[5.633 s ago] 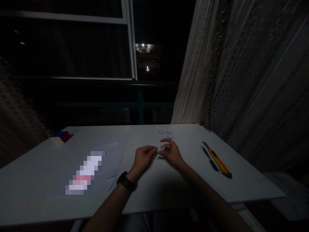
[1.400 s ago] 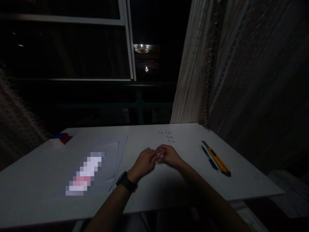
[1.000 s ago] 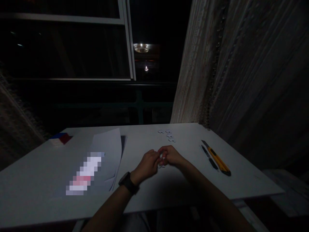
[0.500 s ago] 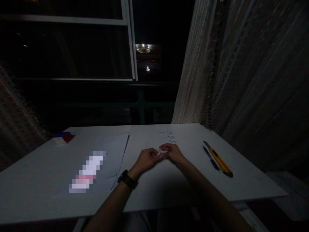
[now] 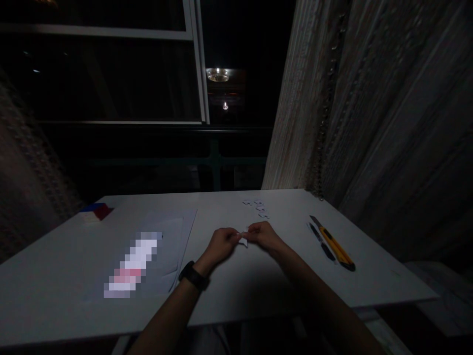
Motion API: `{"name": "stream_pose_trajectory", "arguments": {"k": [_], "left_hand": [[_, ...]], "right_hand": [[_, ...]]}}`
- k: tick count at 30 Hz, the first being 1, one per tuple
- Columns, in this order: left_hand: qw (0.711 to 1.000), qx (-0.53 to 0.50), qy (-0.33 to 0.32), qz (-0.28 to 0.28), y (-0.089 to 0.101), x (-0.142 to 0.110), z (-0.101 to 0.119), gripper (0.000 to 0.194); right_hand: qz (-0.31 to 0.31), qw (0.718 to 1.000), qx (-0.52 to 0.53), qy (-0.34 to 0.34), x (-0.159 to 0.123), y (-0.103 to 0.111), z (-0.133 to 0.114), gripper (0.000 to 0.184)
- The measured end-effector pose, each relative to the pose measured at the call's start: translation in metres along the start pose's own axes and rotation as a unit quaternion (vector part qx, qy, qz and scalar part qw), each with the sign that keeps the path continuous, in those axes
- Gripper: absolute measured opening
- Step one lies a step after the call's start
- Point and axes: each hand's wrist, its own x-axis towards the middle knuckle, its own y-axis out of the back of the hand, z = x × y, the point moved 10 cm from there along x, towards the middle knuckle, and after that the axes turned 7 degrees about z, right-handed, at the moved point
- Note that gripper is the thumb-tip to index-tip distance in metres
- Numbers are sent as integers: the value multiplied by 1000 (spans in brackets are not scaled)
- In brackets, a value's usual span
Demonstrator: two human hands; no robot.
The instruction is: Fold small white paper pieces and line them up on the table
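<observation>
Over the middle of the white table (image 5: 236, 291), my left hand (image 5: 223, 244) and my right hand (image 5: 264, 235) meet fingertip to fingertip. Both pinch a small piece of white paper (image 5: 243, 241), and a pointed part of it hangs below the fingers. The rest of the paper is hidden by the fingertips. A dark watch (image 5: 194, 276) is on my left wrist. Just beyond the hands lie several small folded paper pieces (image 5: 261, 209) with dark edges or shadows.
To the right lie a yellow utility knife (image 5: 336, 247), blade out, and a dark pen (image 5: 322, 242). White paper sheets (image 5: 173, 246) and a pixelated bright object (image 5: 135, 264) lie left. A puzzle cube (image 5: 96, 212) sits at the far left, a curtain (image 5: 291, 108) behind.
My fingers have drawn closer together around the paper. Its shape has turned, from a curved strip between the hands to a point hanging below them. The view has shifted slightly.
</observation>
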Motion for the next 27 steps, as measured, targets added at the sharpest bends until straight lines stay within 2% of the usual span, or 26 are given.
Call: {"name": "stream_pose_trajectory", "arguments": {"k": [4,9,14,18,22,24,27], "left_hand": [[1000,-7,4,-1,-1,0,-1,29],[998,-65,22,-10,-5,2,-6,26],[997,-67,17,20,3,3,-8,27],[998,-65,-25,-8,3,2,3,26],[988,-134,-4,-79,-8,-1,6,21],[978,-176,13,-109,-13,-3,6,19],[972,-200,24,-122,-15,-4,6,19]], "right_hand": [[11,1000,-15,12,3,-1,3,38],[21,999,-13,41,5,-4,2,40],[46,991,-77,102,1,-1,-13,38],[-30,982,-141,126,-7,-10,-19,36],[-136,969,-166,119,-17,-25,-15,37],[-156,966,-166,123,-20,-29,-14,39],[-162,971,-138,113,-20,-31,-13,41]]}}
